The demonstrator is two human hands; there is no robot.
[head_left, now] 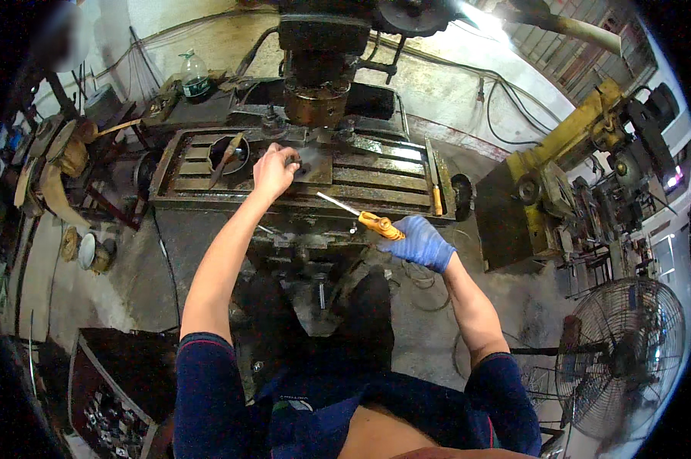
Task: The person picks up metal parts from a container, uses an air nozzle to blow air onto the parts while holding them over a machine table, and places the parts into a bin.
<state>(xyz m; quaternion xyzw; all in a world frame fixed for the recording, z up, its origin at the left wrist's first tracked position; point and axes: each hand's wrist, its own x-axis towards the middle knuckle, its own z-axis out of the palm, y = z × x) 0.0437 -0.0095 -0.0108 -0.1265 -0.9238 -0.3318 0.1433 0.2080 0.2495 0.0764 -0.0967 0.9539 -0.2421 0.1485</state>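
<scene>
My right hand (418, 243), in a blue glove, is wrapped round a yellow air blow gun (378, 223). Its thin metal nozzle points up and left over the front of the slotted machine table (384, 182). Bare and bent at the fingers, my left hand (275, 172) is at the left-middle of that table, below the milling machine's head (319, 99). The fingers close on a small dark piece whose kind I cannot make out. Left of this hand, a brush (228, 157) lies across a round metal bowl (242, 159).
A long file with a yellow handle (437, 200) lies along the table's right end. Behind on the left stands a clear plastic bottle (195, 76). A yellow machine (541, 183) and a large floor fan (621, 359) are to the right. An open dark box (104, 382) sits lower left.
</scene>
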